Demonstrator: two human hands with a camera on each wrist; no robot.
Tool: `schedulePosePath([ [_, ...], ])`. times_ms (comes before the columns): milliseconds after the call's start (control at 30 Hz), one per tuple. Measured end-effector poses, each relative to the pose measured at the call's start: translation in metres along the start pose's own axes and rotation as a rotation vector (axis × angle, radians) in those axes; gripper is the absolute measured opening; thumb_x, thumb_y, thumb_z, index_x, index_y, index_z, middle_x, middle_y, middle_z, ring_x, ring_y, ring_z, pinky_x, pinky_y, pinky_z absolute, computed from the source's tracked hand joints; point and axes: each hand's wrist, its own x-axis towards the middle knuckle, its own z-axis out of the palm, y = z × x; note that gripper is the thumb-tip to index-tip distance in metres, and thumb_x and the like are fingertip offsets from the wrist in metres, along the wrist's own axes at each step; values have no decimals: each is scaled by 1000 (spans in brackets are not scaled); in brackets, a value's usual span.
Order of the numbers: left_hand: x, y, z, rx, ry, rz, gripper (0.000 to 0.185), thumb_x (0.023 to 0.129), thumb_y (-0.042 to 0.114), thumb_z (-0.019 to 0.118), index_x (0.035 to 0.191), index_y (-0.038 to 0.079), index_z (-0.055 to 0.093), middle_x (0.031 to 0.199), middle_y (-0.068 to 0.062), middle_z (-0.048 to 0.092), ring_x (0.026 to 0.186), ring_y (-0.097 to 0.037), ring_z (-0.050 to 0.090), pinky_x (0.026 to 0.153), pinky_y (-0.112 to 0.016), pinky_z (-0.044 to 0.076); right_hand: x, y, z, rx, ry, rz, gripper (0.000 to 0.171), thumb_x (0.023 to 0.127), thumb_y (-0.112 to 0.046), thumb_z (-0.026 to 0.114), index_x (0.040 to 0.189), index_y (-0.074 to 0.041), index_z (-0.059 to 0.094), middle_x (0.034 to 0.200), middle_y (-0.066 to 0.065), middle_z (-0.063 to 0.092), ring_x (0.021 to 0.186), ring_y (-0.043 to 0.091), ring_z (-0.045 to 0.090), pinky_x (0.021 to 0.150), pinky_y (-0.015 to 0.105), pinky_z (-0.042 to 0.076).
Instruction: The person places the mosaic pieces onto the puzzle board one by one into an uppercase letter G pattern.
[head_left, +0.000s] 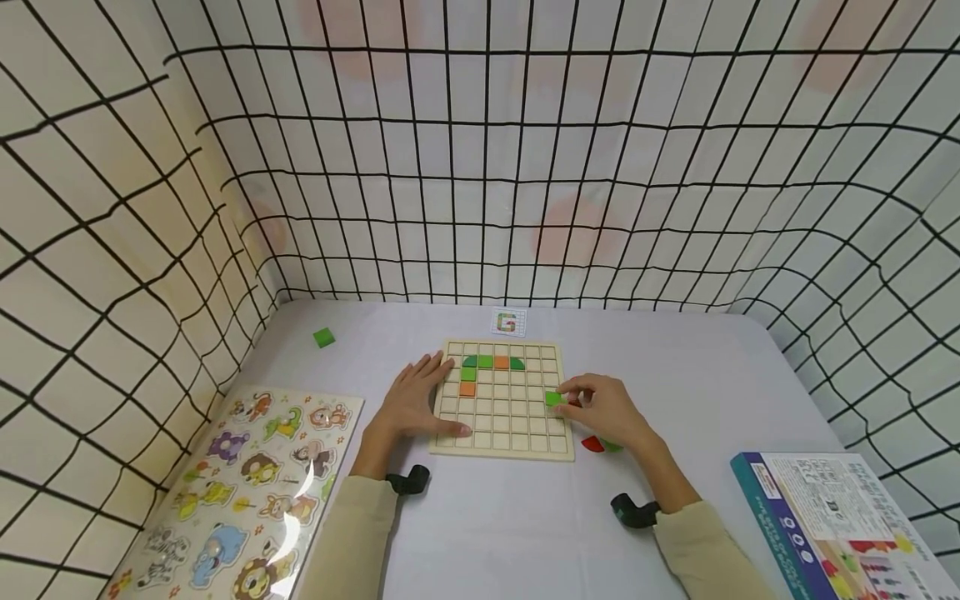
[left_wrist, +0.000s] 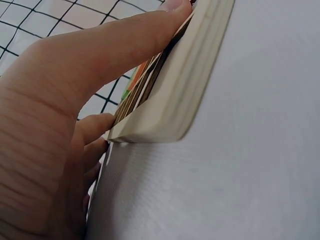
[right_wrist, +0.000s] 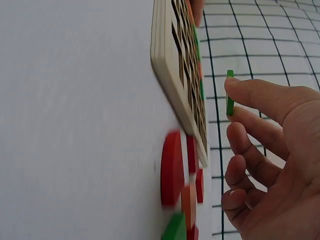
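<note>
A wooden grid board [head_left: 510, 417] lies on the table, with several green and orange tiles set in its upper left cells, among them an orange square [head_left: 467, 389]. My left hand [head_left: 412, 402] rests at the board's left edge, fingers spread along the side and thumb laid over the lower left cells. Between thumb and fingertip, my right hand [head_left: 603, 408] pinches a thin green square tile [right_wrist: 230, 92], held over the right side of the board. Its other fingers curl loosely. Below that hand sit loose pieces, including a red one [right_wrist: 172, 167] and a green one [right_wrist: 175, 227].
Behind the board lies a small pattern card [head_left: 509, 322] showing a coloured G. A lone green tile [head_left: 324, 337] is at the back left. An animal puzzle board [head_left: 247, 492] lies left, a printed box [head_left: 840, 517] right. Black wire mesh [head_left: 525, 150] surrounds the table.
</note>
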Motion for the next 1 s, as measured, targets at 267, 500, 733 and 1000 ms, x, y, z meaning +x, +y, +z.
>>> schedulePosePath([
  [267, -1, -3, -2, 10, -16, -1, 120, 69, 75, 73, 165, 22, 26, 174, -4, 15, 162, -29, 11, 131, -53, 12, 19, -30, 25, 53, -29, -29, 26, 88, -21, 81, 112, -12, 75, 89, -1, 64, 76, 16, 50, 63, 26, 41],
  [500, -1, -4, -4, -6, -27, 12, 116, 71, 70, 72, 165, 19, 27, 174, -6, 16, 162, -31, 12, 131, -56, 12, 27, -45, 45, 70, -60, -23, 25, 86, -20, 83, 109, -13, 76, 85, -3, 64, 74, 16, 51, 62, 25, 43],
  [733, 0, -6, -3, -1, -16, 22, 121, 67, 75, 74, 165, 19, 28, 174, -7, 16, 162, -31, 12, 131, -56, 13, 33, -52, 66, 66, -86, -57, 21, 86, -22, 84, 104, -14, 77, 81, -4, 63, 72, 14, 54, 63, 25, 46],
  [1000, 1, -6, -1, 13, -27, 25, 124, 66, 76, 75, 165, 20, 26, 174, -5, 15, 162, -30, 10, 131, -55, 11, 36, -65, 80, 73, -109, -77, 19, 87, -21, 82, 104, -13, 77, 80, -5, 61, 71, 13, 53, 63, 26, 46],
])
